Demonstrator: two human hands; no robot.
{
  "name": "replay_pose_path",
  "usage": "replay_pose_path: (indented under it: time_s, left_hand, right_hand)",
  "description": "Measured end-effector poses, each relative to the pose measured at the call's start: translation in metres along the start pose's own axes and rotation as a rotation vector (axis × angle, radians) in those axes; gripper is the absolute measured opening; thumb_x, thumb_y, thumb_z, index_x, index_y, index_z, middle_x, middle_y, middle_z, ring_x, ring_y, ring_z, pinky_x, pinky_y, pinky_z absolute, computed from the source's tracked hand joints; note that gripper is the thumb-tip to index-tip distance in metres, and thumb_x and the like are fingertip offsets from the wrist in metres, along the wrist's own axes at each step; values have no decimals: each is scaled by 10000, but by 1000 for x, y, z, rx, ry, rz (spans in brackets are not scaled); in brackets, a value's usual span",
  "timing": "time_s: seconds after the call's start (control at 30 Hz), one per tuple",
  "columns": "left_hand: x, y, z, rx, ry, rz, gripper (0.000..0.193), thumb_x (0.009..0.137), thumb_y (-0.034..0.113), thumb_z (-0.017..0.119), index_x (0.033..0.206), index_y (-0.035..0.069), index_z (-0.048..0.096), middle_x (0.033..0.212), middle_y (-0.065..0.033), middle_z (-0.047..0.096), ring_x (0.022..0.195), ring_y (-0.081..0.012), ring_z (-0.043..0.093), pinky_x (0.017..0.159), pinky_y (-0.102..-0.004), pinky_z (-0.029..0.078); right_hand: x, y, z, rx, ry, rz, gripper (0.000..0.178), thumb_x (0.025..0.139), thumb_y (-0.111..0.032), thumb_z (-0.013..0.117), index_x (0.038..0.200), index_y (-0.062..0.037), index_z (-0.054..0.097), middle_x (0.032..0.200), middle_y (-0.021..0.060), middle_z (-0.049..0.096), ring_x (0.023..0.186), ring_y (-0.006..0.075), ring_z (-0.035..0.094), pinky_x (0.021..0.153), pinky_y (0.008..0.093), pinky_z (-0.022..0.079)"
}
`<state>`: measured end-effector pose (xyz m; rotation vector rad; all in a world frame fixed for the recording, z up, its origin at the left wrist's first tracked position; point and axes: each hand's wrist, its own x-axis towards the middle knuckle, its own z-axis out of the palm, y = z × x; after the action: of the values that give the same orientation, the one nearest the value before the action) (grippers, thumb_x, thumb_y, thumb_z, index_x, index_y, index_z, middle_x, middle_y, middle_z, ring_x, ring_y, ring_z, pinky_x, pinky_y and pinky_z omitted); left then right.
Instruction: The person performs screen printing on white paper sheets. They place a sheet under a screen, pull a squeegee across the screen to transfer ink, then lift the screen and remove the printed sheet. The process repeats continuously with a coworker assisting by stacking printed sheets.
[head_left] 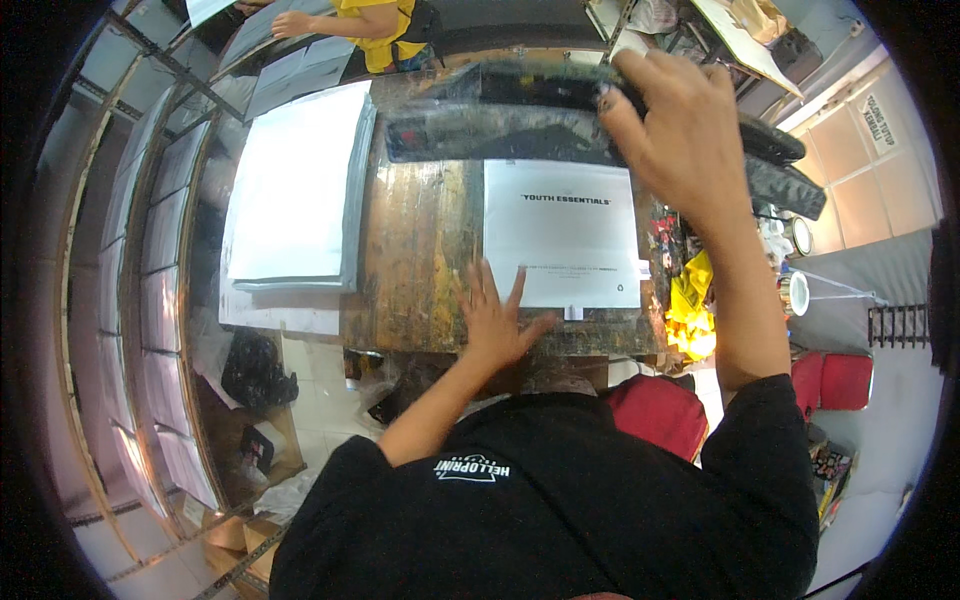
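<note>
A dark rectangular frame, probably a screen-printing frame [500,132], is tilted up across the far side of the worktable, almost edge-on to me. My right hand [680,130] is closed on its upper edge, the thumb on the near side. Below the frame lies a flat white rectangular piece [560,235] with black print near its top and fine print lower down; whether it is paper or plastic I cannot tell. My left hand [497,328] is open with fingers spread, the fingertips at the piece's lower left edge.
A thick stack of white sheets [295,190] lies left on the stained wooden table [415,215]. Drying racks [170,240] line the left side. Beyond the table stands a person in a yellow shirt [378,28]. Yellow material [690,300], cans [793,293] and red chairs [845,380] are at right.
</note>
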<state>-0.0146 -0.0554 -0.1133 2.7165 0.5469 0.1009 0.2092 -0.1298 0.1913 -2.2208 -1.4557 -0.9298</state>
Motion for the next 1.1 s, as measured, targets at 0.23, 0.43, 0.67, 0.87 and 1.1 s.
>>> replay_pose_path:
  time_s: [0.23, 0.43, 0.67, 0.87, 1.1]
  left_hand:
    - [-10, 2, 53, 60, -198, -21, 1244, 829, 911, 356, 1574, -78, 233, 1665, -294, 124, 1574, -392, -18, 1142, -740, -128]
    - [74, 43, -30, -364, 113, 159, 908, 831, 561, 767, 1420, -78, 502, 1426, -258, 566, 1296, -352, 581, 1114, -540, 403]
    - [81, -61, -108, -708, 430, -305, 641, 799, -27, 676, 1423, -15, 528, 1245, -186, 672, 884, -211, 709, 718, -338, 586]
    - [102, -341, -217, -192, 165, -433, 781, 705, 0, 652, 1470, 79, 519, 1358, -181, 624, 1180, -247, 641, 944, -340, 526]
    - [121, -185, -233, -399, 187, 54, 635, 927, 356, 725, 1459, 73, 525, 1308, -217, 660, 1129, -246, 658, 1006, -447, 500]
  right_hand:
    - [70, 9, -12, 110, 84, 98, 352, 885, -308, 541, 772, 21, 591, 623, 182, 574, 605, 318, 561, 664, 440, 458]
    - [117, 42, -14, 181, -32, 189, 394, 865, -299, 536, 684, 48, 576, 596, 188, 563, 564, 303, 557, 642, 431, 465]
    - [124, 52, -6, 166, -34, 218, 385, 855, -294, 537, 694, 54, 572, 632, 206, 570, 592, 310, 571, 659, 439, 471]
    - [115, 38, -14, 112, 20, 218, 379, 847, -289, 539, 703, 60, 568, 663, 222, 577, 616, 315, 583, 674, 445, 476]
    - [45, 3, -11, 84, -170, 351, 547, 911, -313, 611, 1417, -116, 539, 1000, 258, 681, 981, 440, 632, 905, 558, 447]
